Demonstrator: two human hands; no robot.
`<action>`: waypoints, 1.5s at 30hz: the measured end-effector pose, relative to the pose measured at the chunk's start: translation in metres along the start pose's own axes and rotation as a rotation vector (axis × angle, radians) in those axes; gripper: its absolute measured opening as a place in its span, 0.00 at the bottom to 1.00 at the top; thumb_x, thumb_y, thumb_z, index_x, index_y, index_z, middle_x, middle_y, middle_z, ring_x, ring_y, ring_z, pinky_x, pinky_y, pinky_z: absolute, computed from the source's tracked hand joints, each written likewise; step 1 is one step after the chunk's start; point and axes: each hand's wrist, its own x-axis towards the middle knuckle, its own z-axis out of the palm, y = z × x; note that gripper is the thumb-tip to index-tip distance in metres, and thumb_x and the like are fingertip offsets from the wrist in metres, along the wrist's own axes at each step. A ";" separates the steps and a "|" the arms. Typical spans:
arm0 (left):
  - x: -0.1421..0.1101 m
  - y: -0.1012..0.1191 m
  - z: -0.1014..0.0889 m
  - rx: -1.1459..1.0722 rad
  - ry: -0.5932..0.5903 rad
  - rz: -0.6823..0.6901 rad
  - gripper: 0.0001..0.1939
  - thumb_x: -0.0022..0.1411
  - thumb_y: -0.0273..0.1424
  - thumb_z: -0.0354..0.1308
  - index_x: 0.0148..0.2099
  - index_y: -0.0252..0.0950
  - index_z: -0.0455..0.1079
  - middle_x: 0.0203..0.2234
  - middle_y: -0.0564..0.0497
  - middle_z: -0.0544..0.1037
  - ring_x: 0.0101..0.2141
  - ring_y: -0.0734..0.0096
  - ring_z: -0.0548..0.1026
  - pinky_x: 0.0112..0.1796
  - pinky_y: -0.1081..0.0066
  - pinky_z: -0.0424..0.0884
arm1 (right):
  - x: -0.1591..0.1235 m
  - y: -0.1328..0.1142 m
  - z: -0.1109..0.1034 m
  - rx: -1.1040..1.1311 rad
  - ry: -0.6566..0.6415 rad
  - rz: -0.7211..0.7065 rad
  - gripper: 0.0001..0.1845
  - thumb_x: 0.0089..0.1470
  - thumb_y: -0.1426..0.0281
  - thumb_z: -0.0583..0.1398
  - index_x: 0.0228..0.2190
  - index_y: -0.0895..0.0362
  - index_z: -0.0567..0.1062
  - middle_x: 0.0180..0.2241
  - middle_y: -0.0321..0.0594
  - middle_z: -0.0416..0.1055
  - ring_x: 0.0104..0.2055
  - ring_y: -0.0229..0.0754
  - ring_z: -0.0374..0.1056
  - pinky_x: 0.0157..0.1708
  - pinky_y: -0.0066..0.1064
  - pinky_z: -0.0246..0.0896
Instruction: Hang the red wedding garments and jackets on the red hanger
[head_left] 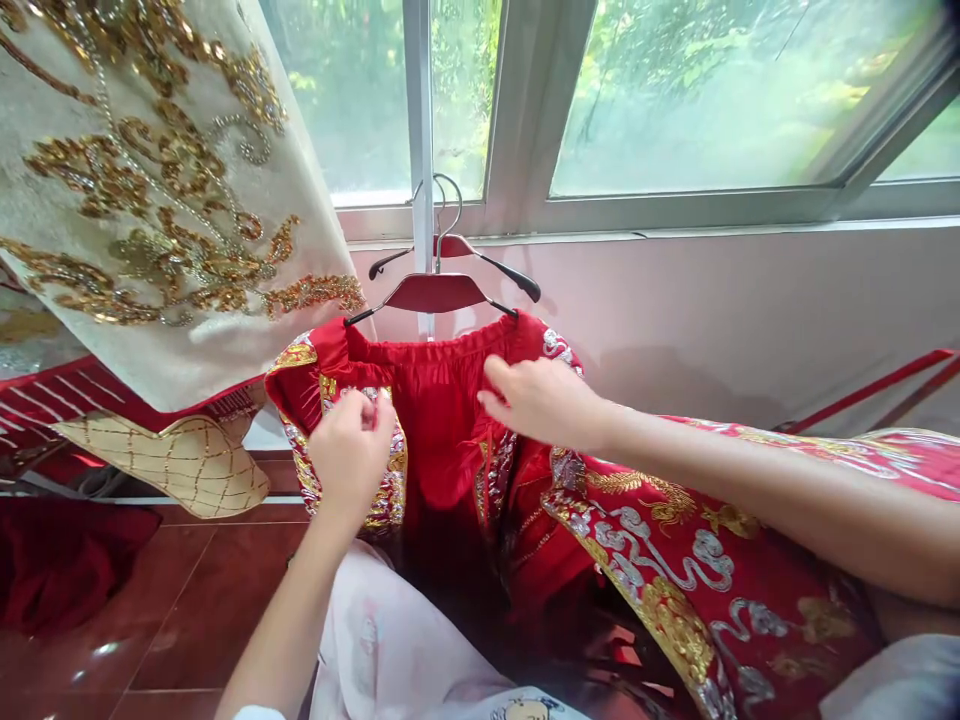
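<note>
A red jacket (pixel 435 400) with gold and silver embroidered edges hangs in front of me on a hanger (pixel 435 292) with a dark red top and black arms. In front of its left embroidered front panel is my left hand (pixel 351 440), fingers curled, with a gap between thumb and forefinger. My right hand (pixel 536 400) reaches across the jacket's right shoulder, its thumb and forefinger apart and pointing toward the neckline. No cloth shows pinched in either hand. The jacket's lower inside is dark.
A second hanger (pixel 457 246) hangs behind on the white upright pole (pixel 421 120). White cloth with gold sequins (pixel 187 200) hangs at left, above a cream quilted piece (pixel 180 465). Red embroidered cloth (pixel 667 540) spreads at right. A window (pixel 712 100) is behind.
</note>
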 end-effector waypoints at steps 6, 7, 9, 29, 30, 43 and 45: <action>-0.033 -0.002 0.060 0.061 -0.512 -0.140 0.15 0.63 0.37 0.51 0.39 0.31 0.71 0.29 0.40 0.78 0.32 0.58 0.77 0.32 0.68 0.66 | -0.008 -0.011 0.035 0.342 -0.772 -0.137 0.30 0.59 0.53 0.51 0.19 0.62 0.72 0.12 0.43 0.66 0.18 0.40 0.67 0.28 0.30 0.63; -0.032 -0.006 0.070 0.125 -0.493 -0.172 0.17 0.64 0.38 0.50 0.43 0.28 0.70 0.31 0.37 0.79 0.34 0.54 0.78 0.32 0.66 0.67 | -0.004 -0.009 0.045 0.425 -0.815 -0.096 0.31 0.60 0.53 0.50 0.17 0.62 0.71 0.12 0.44 0.66 0.17 0.39 0.66 0.26 0.29 0.63; -0.027 -0.014 0.082 0.206 -0.421 -0.221 0.21 0.65 0.40 0.47 0.47 0.26 0.68 0.33 0.34 0.78 0.35 0.50 0.78 0.33 0.63 0.69 | 0.006 -0.006 0.062 0.638 -0.784 0.026 0.28 0.61 0.55 0.51 0.20 0.62 0.71 0.15 0.44 0.69 0.17 0.36 0.66 0.22 0.26 0.63; -0.060 -0.015 0.084 -0.441 -0.285 -0.349 0.14 0.65 0.35 0.45 0.31 0.37 0.66 0.22 0.47 0.77 0.23 0.65 0.76 0.29 0.69 0.70 | 0.022 0.000 0.103 1.521 -0.865 0.168 0.13 0.54 0.64 0.63 0.35 0.62 0.72 0.37 0.47 0.76 0.35 0.36 0.73 0.37 0.26 0.69; -0.072 -0.009 0.081 -0.617 -0.317 -0.403 0.15 0.65 0.39 0.46 0.31 0.37 0.66 0.20 0.49 0.76 0.21 0.67 0.75 0.27 0.71 0.70 | 0.023 -0.001 0.103 1.519 -0.846 0.179 0.12 0.55 0.64 0.62 0.33 0.63 0.73 0.37 0.48 0.76 0.35 0.36 0.73 0.37 0.26 0.69; -0.123 0.008 0.090 -1.245 -0.895 -0.560 0.20 0.63 0.47 0.52 0.36 0.37 0.75 0.25 0.45 0.79 0.22 0.66 0.76 0.29 0.65 0.75 | 0.010 -0.015 0.090 1.757 -0.748 -0.156 0.17 0.42 0.63 0.70 0.32 0.63 0.78 0.29 0.38 0.76 0.28 0.31 0.68 0.30 0.24 0.61; -0.125 0.000 0.096 -1.224 -0.823 -0.587 0.19 0.62 0.45 0.54 0.41 0.34 0.75 0.34 0.41 0.80 0.27 0.65 0.78 0.31 0.65 0.76 | 0.010 -0.014 0.091 1.762 -0.734 -0.137 0.16 0.42 0.64 0.70 0.30 0.62 0.77 0.26 0.37 0.75 0.24 0.30 0.66 0.26 0.23 0.58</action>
